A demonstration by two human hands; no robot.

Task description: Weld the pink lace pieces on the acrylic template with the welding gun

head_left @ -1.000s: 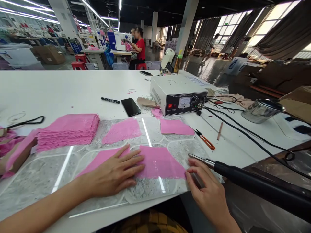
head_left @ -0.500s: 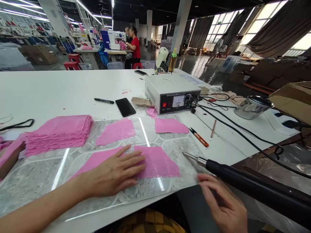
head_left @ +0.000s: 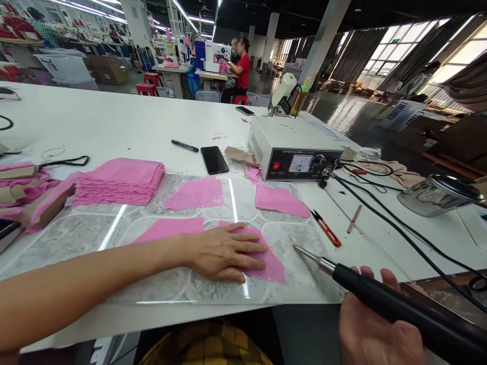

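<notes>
My left hand (head_left: 228, 253) lies flat, fingers stretched out, on a cut pink fabric piece (head_left: 268, 261) on the clear sheet (head_left: 167, 284). A second pink piece (head_left: 167, 229) is partly under my left forearm. My right hand (head_left: 380, 319) is palm up around the black handle of an ultrasonic cutter (head_left: 365, 286), fingers behind it and thumb in front. Its pointed metal tip aims left, toward the fabric, and does not touch it. Two more pink pieces, one rough-edged (head_left: 196, 193) and one smooth (head_left: 281, 200), lie farther back.
A stack of pink pieces (head_left: 119, 182) stands at left. Behind are a white ultrasonic control box (head_left: 297, 147), a phone (head_left: 214, 159) and a pen (head_left: 184, 146). Orange thread snips (head_left: 326, 229), cables and a glass jar (head_left: 437, 195) are at right. People work at sewing machines beyond.
My right hand has come from beside the cutter to around its handle. My left hand has slid right over the fabric. The view has turned left.
</notes>
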